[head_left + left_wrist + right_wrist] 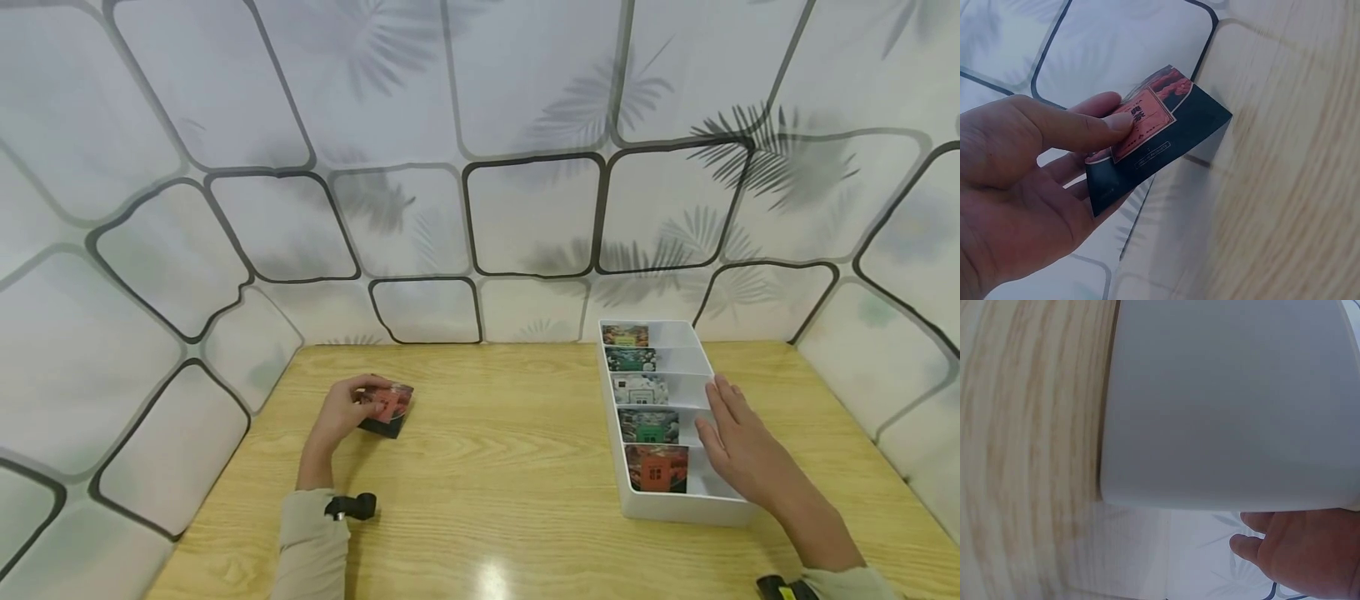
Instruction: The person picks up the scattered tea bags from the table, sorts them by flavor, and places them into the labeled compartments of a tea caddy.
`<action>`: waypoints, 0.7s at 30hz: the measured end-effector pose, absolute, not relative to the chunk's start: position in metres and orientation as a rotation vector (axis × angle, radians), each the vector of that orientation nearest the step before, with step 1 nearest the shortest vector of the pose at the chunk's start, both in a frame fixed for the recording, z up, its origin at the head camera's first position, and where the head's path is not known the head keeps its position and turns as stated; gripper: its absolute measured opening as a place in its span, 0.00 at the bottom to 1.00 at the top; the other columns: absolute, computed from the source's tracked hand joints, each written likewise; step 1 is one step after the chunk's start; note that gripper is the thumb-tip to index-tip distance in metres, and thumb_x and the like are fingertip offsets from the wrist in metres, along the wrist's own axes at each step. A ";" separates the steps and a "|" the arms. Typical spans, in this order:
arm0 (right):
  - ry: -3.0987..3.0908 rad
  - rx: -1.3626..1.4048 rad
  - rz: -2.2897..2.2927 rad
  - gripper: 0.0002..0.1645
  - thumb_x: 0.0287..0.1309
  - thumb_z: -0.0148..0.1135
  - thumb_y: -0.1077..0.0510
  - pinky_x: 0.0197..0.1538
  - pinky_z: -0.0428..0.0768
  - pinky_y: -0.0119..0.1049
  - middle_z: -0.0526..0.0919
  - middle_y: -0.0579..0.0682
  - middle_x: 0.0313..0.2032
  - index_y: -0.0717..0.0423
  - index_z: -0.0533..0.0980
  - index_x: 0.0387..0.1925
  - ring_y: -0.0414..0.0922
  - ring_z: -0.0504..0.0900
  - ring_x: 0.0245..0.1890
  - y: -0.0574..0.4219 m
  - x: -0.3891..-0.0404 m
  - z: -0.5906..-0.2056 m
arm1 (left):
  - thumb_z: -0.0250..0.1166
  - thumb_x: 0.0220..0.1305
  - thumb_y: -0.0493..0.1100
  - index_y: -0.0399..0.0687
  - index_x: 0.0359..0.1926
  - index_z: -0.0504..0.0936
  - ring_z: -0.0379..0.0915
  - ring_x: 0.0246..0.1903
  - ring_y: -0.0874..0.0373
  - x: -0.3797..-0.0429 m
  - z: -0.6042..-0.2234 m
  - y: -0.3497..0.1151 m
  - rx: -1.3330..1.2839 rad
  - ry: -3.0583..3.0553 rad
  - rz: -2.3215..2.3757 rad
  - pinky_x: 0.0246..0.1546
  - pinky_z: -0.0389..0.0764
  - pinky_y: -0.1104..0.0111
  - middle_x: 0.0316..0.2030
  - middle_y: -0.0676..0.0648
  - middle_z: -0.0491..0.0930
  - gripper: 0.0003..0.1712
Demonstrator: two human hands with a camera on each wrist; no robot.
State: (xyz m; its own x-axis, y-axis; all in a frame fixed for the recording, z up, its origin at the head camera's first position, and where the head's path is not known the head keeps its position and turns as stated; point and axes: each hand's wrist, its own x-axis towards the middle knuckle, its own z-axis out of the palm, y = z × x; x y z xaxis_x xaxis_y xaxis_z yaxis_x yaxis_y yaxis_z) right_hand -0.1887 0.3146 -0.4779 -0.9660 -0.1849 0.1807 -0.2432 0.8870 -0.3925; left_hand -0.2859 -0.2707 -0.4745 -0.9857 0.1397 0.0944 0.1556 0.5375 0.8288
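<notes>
Between thumb and fingers, my left hand [347, 410] pinches a small flat packet [1169, 134], black with a red label and a red picture along one side. In the head view it is held over the left part of the table. My right hand [750, 454], its fingers straight, lies along the right rim of a white divided box [675, 507]. Inside the box, one column of packets stands on the left side. The frontmost packet [657, 469] is dark with a red label, and behind it is one with a green label [649, 427].
Farther back in the box are a pale packet [640, 390], a teal one [631, 360] and an orange one [626, 336], with dividers between the rows. The wooden table [480, 467] meets a patterned curtain [532, 217] at the back and sides.
</notes>
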 end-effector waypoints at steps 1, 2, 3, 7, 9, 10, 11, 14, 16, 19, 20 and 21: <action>-2.918 0.333 0.636 0.40 0.82 0.39 0.50 0.74 0.43 0.65 0.42 0.76 0.77 0.78 0.44 0.76 0.71 0.39 0.77 0.315 -0.189 -0.478 | 0.65 0.66 0.24 0.33 0.56 0.83 0.73 0.36 0.49 -0.286 -0.474 -0.270 -0.266 -2.736 -1.489 0.28 0.77 0.66 0.52 0.31 0.78 0.18; -2.920 0.333 0.638 0.40 0.82 0.39 0.50 0.75 0.42 0.64 0.41 0.76 0.77 0.78 0.44 0.76 0.71 0.38 0.77 0.315 -0.189 -0.478 | 0.65 0.65 0.24 0.33 0.57 0.83 0.73 0.36 0.48 -0.286 -0.473 -0.269 -0.270 -2.732 -1.500 0.29 0.77 0.64 0.53 0.30 0.78 0.19; -2.919 0.333 0.637 0.40 0.82 0.39 0.50 0.75 0.42 0.64 0.41 0.76 0.77 0.78 0.44 0.76 0.71 0.38 0.77 0.315 -0.189 -0.478 | 0.65 0.65 0.24 0.33 0.57 0.83 0.74 0.37 0.48 -0.286 -0.472 -0.268 -0.272 -2.726 -1.518 0.30 0.78 0.63 0.54 0.30 0.78 0.19; -2.920 0.335 0.633 0.40 0.82 0.38 0.50 0.75 0.41 0.63 0.41 0.76 0.77 0.78 0.44 0.76 0.71 0.38 0.77 0.315 -0.189 -0.477 | 0.64 0.65 0.22 0.34 0.59 0.82 0.78 0.42 0.43 -0.286 -0.468 -0.263 -0.302 -2.682 -1.589 0.35 0.81 0.58 0.60 0.29 0.74 0.22; -2.920 0.334 0.629 0.40 0.82 0.39 0.50 0.75 0.41 0.63 0.41 0.76 0.77 0.78 0.44 0.76 0.71 0.39 0.77 0.314 -0.189 -0.477 | 0.63 0.65 0.21 0.33 0.59 0.81 0.79 0.45 0.40 -0.286 -0.466 -0.260 -0.332 -2.645 -1.626 0.37 0.81 0.58 0.62 0.29 0.73 0.22; -2.922 0.334 0.629 0.40 0.82 0.39 0.50 0.75 0.41 0.63 0.41 0.76 0.77 0.78 0.44 0.76 0.71 0.39 0.77 0.314 -0.189 -0.476 | 0.63 0.65 0.21 0.32 0.59 0.81 0.79 0.47 0.38 -0.287 -0.466 -0.259 -0.346 -2.628 -1.635 0.37 0.82 0.59 0.62 0.29 0.73 0.22; -2.923 0.333 0.631 0.40 0.82 0.39 0.50 0.75 0.41 0.63 0.41 0.76 0.77 0.78 0.44 0.76 0.71 0.39 0.77 0.314 -0.188 -0.476 | 0.63 0.65 0.21 0.32 0.59 0.81 0.79 0.48 0.37 -0.287 -0.465 -0.257 -0.359 -2.613 -1.637 0.37 0.82 0.60 0.61 0.29 0.73 0.22; -2.923 0.334 0.627 0.40 0.82 0.39 0.50 0.74 0.43 0.65 0.41 0.76 0.77 0.78 0.45 0.76 0.71 0.39 0.77 0.314 -0.188 -0.476 | 0.64 0.64 0.21 0.31 0.58 0.81 0.78 0.52 0.34 -0.287 -0.461 -0.253 -0.393 -2.579 -1.651 0.37 0.82 0.63 0.61 0.28 0.73 0.21; -2.920 0.335 0.626 0.40 0.82 0.39 0.50 0.74 0.43 0.65 0.41 0.76 0.77 0.78 0.45 0.76 0.71 0.39 0.77 0.314 -0.188 -0.476 | 0.64 0.65 0.21 0.31 0.57 0.81 0.77 0.54 0.33 -0.286 -0.459 -0.249 -0.399 -2.571 -1.652 0.38 0.82 0.66 0.61 0.28 0.73 0.20; -2.905 0.340 0.618 0.40 0.82 0.39 0.50 0.75 0.43 0.64 0.42 0.76 0.76 0.78 0.45 0.76 0.71 0.39 0.77 0.315 -0.189 -0.478 | 0.64 0.65 0.22 0.31 0.57 0.81 0.77 0.56 0.32 -0.285 -0.455 -0.244 -0.396 -2.560 -1.658 0.38 0.82 0.68 0.61 0.28 0.73 0.20; -2.900 0.343 0.617 0.40 0.82 0.39 0.50 0.75 0.43 0.64 0.42 0.76 0.76 0.78 0.45 0.76 0.71 0.39 0.77 0.315 -0.189 -0.478 | 0.64 0.65 0.22 0.31 0.57 0.81 0.76 0.56 0.33 -0.285 -0.454 -0.242 -0.394 -2.557 -1.656 0.39 0.82 0.69 0.62 0.29 0.73 0.20; -2.897 0.345 0.615 0.40 0.82 0.39 0.50 0.75 0.43 0.63 0.42 0.76 0.76 0.78 0.45 0.76 0.71 0.40 0.77 0.315 -0.189 -0.479 | 0.64 0.65 0.22 0.32 0.57 0.81 0.76 0.57 0.33 -0.285 -0.453 -0.240 -0.392 -2.553 -1.651 0.39 0.82 0.69 0.62 0.29 0.73 0.20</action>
